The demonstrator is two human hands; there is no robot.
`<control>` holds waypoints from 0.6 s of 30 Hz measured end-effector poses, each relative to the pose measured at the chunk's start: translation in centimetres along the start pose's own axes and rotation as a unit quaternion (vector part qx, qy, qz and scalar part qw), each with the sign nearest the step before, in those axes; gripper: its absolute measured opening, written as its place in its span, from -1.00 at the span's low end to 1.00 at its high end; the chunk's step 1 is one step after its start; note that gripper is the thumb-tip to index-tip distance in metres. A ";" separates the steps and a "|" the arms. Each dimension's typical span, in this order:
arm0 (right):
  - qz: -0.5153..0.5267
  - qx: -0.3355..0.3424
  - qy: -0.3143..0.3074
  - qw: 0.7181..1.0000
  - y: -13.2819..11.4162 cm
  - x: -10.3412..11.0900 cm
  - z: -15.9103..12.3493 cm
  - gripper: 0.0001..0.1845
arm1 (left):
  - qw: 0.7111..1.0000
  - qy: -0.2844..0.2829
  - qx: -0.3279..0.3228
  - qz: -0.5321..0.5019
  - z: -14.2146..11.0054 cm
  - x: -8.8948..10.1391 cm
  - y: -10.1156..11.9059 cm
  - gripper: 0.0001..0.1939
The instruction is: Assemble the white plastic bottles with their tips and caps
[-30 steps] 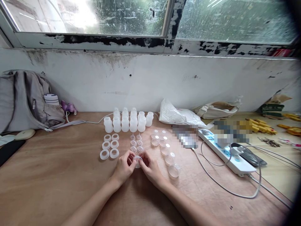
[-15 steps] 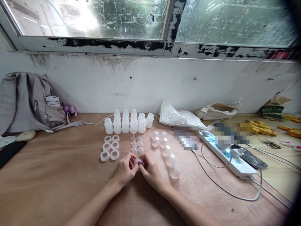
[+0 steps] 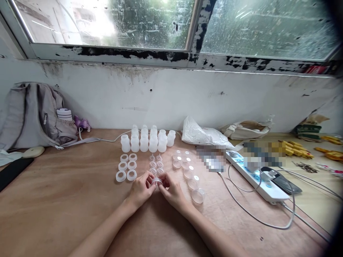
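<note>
My left hand (image 3: 143,186) and my right hand (image 3: 169,186) meet just above the table, both pinching a translucent bottle collar ring (image 3: 157,180) from either side. A clear part shows under the ring between my thumbs, too small to make out fully. Beyond my fingertips stand small clear nipples (image 3: 160,164) in two short columns. To the left, several loose collar rings (image 3: 122,166) lie flat in two columns. Clear domed caps (image 3: 198,196) run in a slanting line right of my right hand. Frosted baby bottles (image 3: 144,142) stand upright and uncapped behind the nipples.
A white power strip (image 3: 257,178) with plugs and looping cables lies to the right, beside a dark phone (image 3: 286,181). White plastic bags (image 3: 197,132) and a grey backpack (image 3: 34,116) rest against the wall. Yellow pieces (image 3: 297,149) lie far right.
The view has shifted slightly. Both hands keep their grip on the collar ring, which is tilted a little differently between the fingers. The rows of parts have not moved.
</note>
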State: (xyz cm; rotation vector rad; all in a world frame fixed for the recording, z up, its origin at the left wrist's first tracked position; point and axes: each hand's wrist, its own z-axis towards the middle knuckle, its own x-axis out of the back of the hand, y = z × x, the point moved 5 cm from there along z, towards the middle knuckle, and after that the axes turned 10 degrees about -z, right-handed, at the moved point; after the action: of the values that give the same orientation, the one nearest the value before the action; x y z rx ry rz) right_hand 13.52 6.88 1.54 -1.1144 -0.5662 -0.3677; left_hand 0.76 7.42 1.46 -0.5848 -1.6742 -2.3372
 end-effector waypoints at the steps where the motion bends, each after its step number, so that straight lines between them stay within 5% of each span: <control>1: 0.014 -0.005 -0.005 1.000 -0.1 0.1 -0.1 -0.91 | 1.000 0.000 -0.002 -0.003 0.0 0.0 -0.1 -0.93; 9: 0.256 -0.124 -0.015 0.959 0.8 0.0 0.0 -0.78 | 0.997 0.036 -0.041 -0.056 0.1 0.8 -0.5 -0.94; 18: 0.286 -0.140 -0.036 0.947 1.4 -0.4 0.2 -0.79 | 0.992 -0.011 -0.045 -0.115 0.0 0.1 -0.6 -0.85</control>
State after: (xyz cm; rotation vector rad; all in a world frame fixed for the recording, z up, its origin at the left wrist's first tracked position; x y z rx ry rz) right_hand 13.89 7.57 0.33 -1.5123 -0.2348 0.1037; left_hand 0.49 7.65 1.00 -0.4564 -1.7369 -2.5873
